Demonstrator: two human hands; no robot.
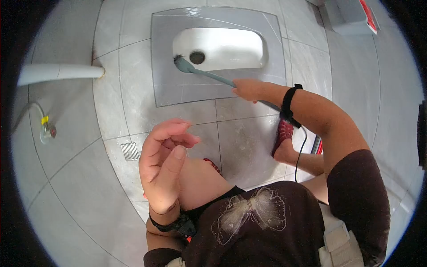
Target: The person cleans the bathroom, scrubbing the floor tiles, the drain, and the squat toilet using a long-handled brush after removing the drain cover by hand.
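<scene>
My right hand (247,89) grips the grey-green handle of a toilet brush (209,75), fingers wrapped round it. The brush head, with dark bristles, lies at the left end of a white squat toilet (233,46), by its near rim. Close to the bristles is the dark round drain hole (197,57) in the basin. My left hand (164,160) is raised above my left knee, palm turned inward. Its fingers are loosely curled and apart from the thumb, with nothing between them.
A white pipe (62,72) meets the wall base on the left, above a valve with a hose (47,131). A metal floor drain (130,151) lies near my left hand. At the upper right stands a light-coloured bin (349,18) with a red edge.
</scene>
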